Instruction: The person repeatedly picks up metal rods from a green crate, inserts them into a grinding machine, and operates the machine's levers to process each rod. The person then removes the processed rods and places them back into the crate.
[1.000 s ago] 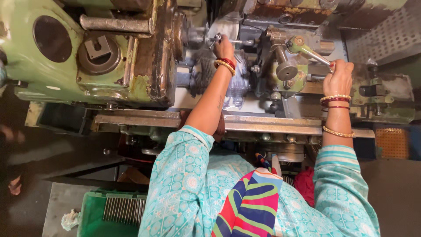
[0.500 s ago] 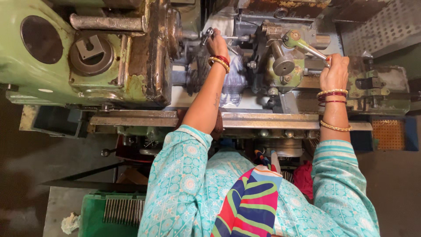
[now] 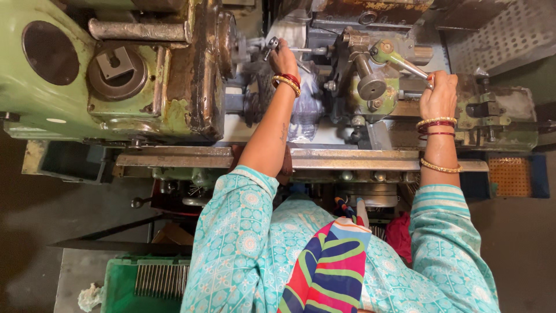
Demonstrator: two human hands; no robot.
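I stand at a worn green lathe (image 3: 69, 87), seen from above. My left hand (image 3: 282, 58), with red and gold bangles on the wrist, reaches in to the chuck area and its fingers close around a small metal part (image 3: 271, 43) near the spindle. My right hand (image 3: 439, 93) grips the end of a long green-based metal lever (image 3: 405, 62) on the tool post. Both sleeves are turquoise with a white pattern.
A steel bed rail (image 3: 191, 157) runs across in front of me. A green crate (image 3: 133, 281) with metal rods sits at lower left, an orange perforated tray (image 3: 509, 175) at right, a perforated metal guard (image 3: 492, 35) at upper right. A striped cloth hangs on my chest.
My left hand has moved further in toward the chuck. My right hand stays on the lever. The view has shifted slightly.
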